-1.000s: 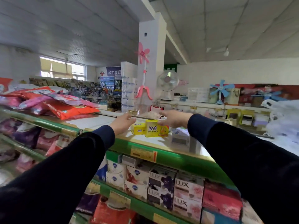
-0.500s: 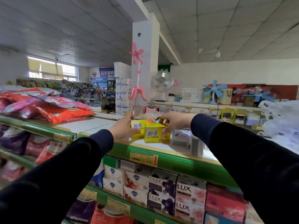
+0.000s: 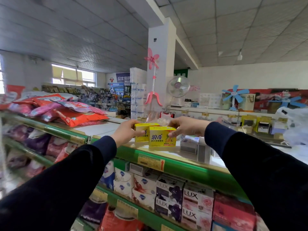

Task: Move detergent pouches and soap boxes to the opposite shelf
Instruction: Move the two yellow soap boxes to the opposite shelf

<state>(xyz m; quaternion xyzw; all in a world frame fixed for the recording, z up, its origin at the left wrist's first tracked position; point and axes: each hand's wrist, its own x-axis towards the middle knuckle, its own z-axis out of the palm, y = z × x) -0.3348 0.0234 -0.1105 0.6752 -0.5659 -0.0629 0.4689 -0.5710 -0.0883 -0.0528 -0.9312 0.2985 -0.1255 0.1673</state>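
On the far left of the top shelf (image 3: 106, 130) lies a loose heap of detergent pouches (image 3: 71, 112), red and pink, well apart from both hands and not yet touched. Moving right, the left hand (image 3: 124, 134) grips the rear yellow soap box (image 3: 141, 133), thumb across its front face and fingers (image 3: 133, 121) over its top. Just beside it, and partly in front, stands the front yellow soap box (image 3: 162, 136), which the right hand (image 3: 185, 127) holds from above, thumb pressed on the front and the fingers curled over the top edge. Both boxes look to be at the shelf's near lip; whether they rest on it or are just clear of it cannot be told. Further right sit some grey boxes (image 3: 191, 145).

The step in hand appears to be picking up a pair of soap boxes, one per hand. The next move likely calls for raising both straight up over the green shelf edge (image 3: 191, 169), keeping them apart so they do not knock, then turning toward the opposite shelf, which is out of view.
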